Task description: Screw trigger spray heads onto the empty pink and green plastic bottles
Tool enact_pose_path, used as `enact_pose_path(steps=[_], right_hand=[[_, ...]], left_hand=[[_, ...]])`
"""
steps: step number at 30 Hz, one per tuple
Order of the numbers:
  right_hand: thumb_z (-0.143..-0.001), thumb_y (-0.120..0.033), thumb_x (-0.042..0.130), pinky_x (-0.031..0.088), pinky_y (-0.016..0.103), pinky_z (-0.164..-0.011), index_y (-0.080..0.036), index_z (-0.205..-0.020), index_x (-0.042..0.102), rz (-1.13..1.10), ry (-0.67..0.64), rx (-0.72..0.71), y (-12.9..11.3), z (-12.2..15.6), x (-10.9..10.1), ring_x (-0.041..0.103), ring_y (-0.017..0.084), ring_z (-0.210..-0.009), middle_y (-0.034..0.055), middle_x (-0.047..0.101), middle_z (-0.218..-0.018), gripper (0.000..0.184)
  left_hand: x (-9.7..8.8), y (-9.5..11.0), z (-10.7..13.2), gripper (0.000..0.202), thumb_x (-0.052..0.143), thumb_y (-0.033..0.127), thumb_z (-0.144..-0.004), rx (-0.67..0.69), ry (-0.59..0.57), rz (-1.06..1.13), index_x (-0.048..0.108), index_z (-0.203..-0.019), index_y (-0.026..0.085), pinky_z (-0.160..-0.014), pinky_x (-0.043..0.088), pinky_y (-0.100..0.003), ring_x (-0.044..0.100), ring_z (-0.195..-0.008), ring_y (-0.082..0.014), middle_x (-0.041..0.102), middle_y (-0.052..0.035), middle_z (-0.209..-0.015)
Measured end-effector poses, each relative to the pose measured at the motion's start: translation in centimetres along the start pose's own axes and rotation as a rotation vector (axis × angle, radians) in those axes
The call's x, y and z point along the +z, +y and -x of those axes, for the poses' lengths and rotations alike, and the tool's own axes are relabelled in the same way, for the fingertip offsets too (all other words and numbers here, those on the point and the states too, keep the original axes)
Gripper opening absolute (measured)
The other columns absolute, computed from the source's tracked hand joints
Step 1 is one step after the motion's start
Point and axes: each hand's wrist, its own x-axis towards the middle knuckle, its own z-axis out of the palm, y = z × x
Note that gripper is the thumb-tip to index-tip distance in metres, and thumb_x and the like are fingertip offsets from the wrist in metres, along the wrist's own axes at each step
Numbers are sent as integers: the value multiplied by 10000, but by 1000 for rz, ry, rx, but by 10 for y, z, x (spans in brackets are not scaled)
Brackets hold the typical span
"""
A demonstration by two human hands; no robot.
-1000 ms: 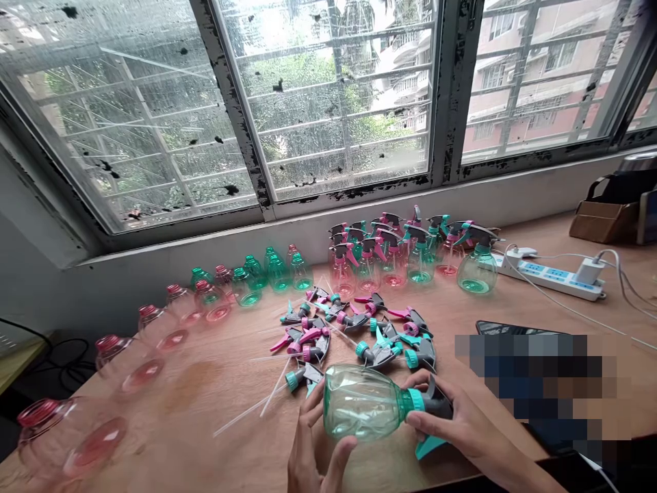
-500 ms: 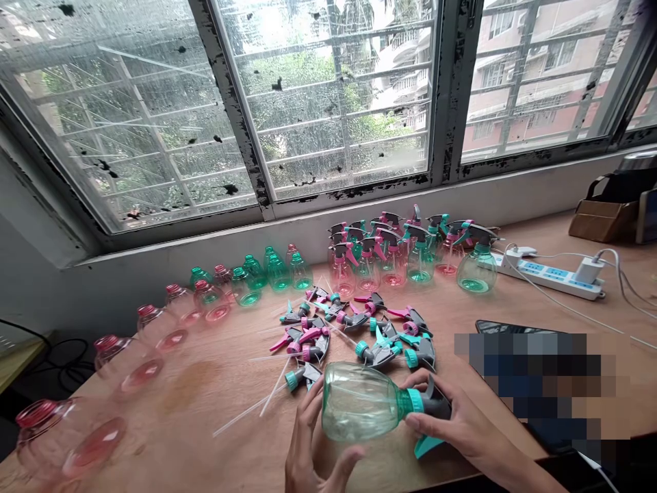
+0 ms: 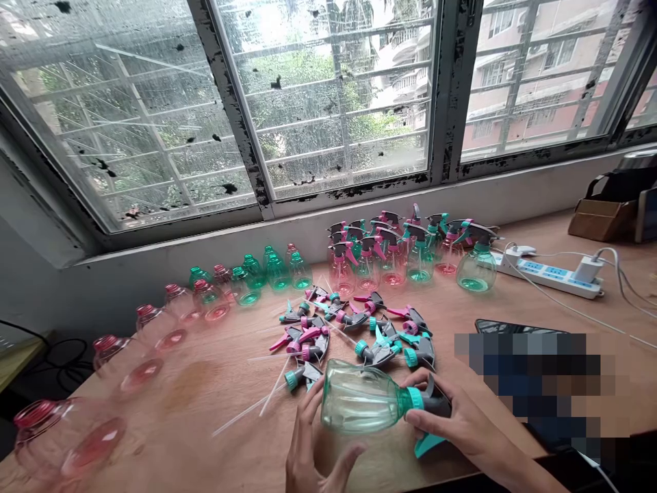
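Observation:
A clear green spray bottle lies tilted on its side in the air over the near table, its base to the left. My right hand grips it by the grey and teal trigger head, thumb and fingers closed about the teal collar. At the base end is my left hand, fingers reaching up along the bottle's left edge and thumb spread apart below. Whether those fingers touch the bottle, I cannot tell. Just beyond lies a pile of loose trigger heads, pink or teal with grey, some with thin clear tubes.
Open pink bottles line the left side, with open green bottles near the wall. Several bottles with trigger heads stand at the back. At right are a power strip, its cables and a dark flat device, partly blurred.
The bottle has turned a little about its long axis, and its body has risen slightly. Both hands keep nearly the same places.

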Motion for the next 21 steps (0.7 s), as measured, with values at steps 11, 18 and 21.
enact_pose_path(steps=[11,18,21], right_hand=[[-833,-471,829,509,308,-651,-211,-1040,661,-42,13,16,-2,1,2,616,186,-667,-38,652,-722,372],[-811,-451,849,505,279,-638,-209,-999,684,11,-1,-7,-6,1,3,586,170,-677,-35,627,-761,348],[-823,-470,832,497,303,-640,-207,-1012,670,-13,1,19,-6,1,3,596,180,-650,-43,624,-704,362]], left_hand=[[3,-9,2,521,643,460,-965,74,-49,-63,539,-1432,252,-1123,521,-426,587,-1376,-311,629,-129,-1446],[4,-4,2,617,649,583,-918,13,-22,-45,559,-1412,224,-1097,538,-442,592,-1368,-347,617,-148,-1470],[3,-3,0,543,611,508,-972,51,-37,-60,539,-1441,244,-1107,529,-422,582,-1380,-325,601,-138,-1478]])
